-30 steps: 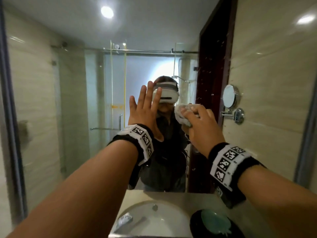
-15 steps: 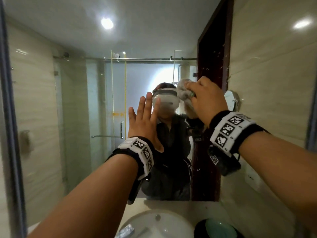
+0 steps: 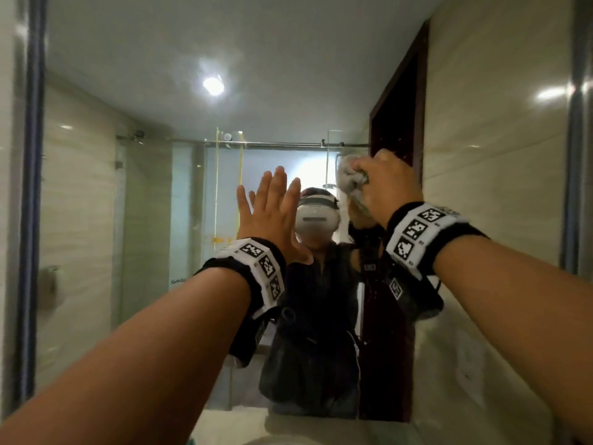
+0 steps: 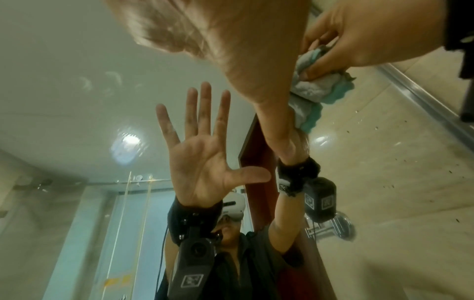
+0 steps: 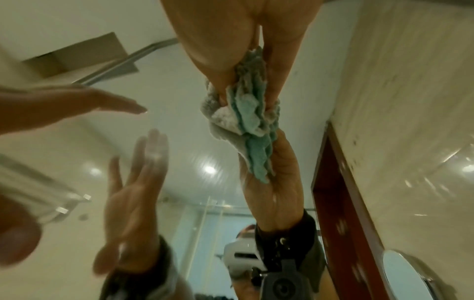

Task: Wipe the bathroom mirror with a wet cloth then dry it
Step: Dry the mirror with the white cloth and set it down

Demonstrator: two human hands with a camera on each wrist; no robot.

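The large wall mirror (image 3: 128, 91) fills the head view. My right hand (image 3: 390, 184) grips a bunched grey and teal cloth (image 3: 349, 179) and presses it on the glass near the mirror's right side, at head height. In the right wrist view the cloth (image 5: 246, 109) meets its own reflection under my fingers (image 5: 277, 81). My left hand (image 3: 272, 216) is held up flat with straight fingers, left of the cloth and a little lower. The right wrist view shows a small gap between my left hand (image 5: 77, 101) and its reflection. The left wrist view shows the cloth (image 4: 315, 87) too.
A tiled wall (image 3: 497, 155) adjoins the mirror on the right. A round shaving mirror (image 5: 405, 272) is mounted low on it. The basin rim (image 3: 272, 440) shows at the bottom edge. A dark frame strip (image 3: 32, 187) borders the mirror's left side.
My right hand has carried the cloth up the glass, from chest height to head height. My view has tilted up, so the basin has dropped almost out of sight. The left hand has kept its place.
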